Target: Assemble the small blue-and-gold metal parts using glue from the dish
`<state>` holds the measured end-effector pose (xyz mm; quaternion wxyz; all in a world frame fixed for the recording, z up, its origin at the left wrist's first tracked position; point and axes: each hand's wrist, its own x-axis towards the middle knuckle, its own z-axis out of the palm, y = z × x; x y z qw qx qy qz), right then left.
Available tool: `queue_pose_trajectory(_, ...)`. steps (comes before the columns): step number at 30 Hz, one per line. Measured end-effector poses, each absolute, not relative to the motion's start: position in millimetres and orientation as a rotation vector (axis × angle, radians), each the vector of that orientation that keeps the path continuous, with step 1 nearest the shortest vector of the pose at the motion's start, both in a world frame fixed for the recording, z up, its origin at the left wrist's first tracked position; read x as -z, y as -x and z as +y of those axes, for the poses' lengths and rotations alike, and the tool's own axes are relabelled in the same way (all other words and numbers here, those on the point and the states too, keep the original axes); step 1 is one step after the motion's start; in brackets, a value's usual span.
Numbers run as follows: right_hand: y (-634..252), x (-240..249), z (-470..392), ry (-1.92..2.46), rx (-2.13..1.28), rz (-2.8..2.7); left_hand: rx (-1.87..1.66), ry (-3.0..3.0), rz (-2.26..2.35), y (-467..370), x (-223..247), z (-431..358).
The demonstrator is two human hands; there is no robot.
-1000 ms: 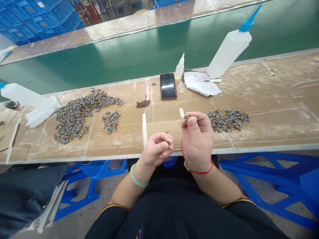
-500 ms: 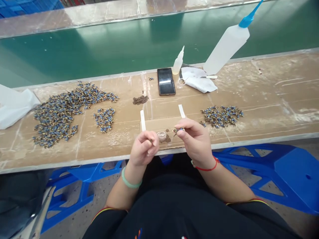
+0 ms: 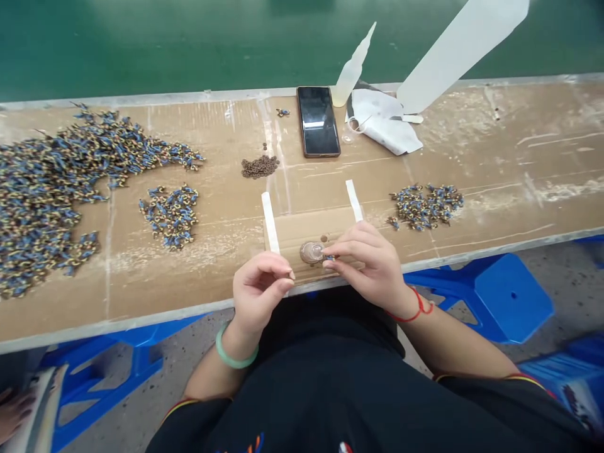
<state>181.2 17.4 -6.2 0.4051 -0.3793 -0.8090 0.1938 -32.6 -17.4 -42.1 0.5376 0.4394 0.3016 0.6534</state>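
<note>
My left hand [image 3: 258, 290] is closed in a pinch on a small brown disc [image 3: 291, 275], just left of a small round clear dish [image 3: 312, 252]. Between the thumb and fingers of my right hand [image 3: 369, 261] is a small blue-and-yellow figure [image 3: 329, 257], held at the dish's right edge. The dish rests on a cardboard piece [image 3: 306, 226] between two white strips. Beyond it lies a pile of brown discs [image 3: 260, 167]. Similar small figures form a large heap [image 3: 56, 182] and a smaller pile [image 3: 170, 216] at the left, and another pile [image 3: 426, 206] at the right.
A phone [image 3: 318, 123], a small dropper bottle [image 3: 350, 72], a large white bottle [image 3: 457, 53] and a crumpled white sheet [image 3: 384, 119] lie or stand along the back. Blue stools [image 3: 514, 296] are below the table edge. Someone's hand [image 3: 14, 412] shows at lower left.
The view has tilted down and closer. My left hand has opened out somewhat and shows the disc at its fingertips; my right hand has brought the figure nearer to the dish.
</note>
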Motion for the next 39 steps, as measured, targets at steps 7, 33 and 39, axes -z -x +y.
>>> queue_pose_trajectory(7, -179, -4, 18, 0.972, -0.467, -2.130, -1.558, -1.088, 0.721, 34, 40, -20)
queue_pose_trajectory(33, -185, -17, 24, 1.010, -0.450, -2.251, -1.580, -1.098, 0.723, 31, 40, -22)
queue_pose_trajectory(39, -190, -18, 20, 1.034, -0.468, -2.198, -1.593, -1.092, 0.735, 32, 42, -24)
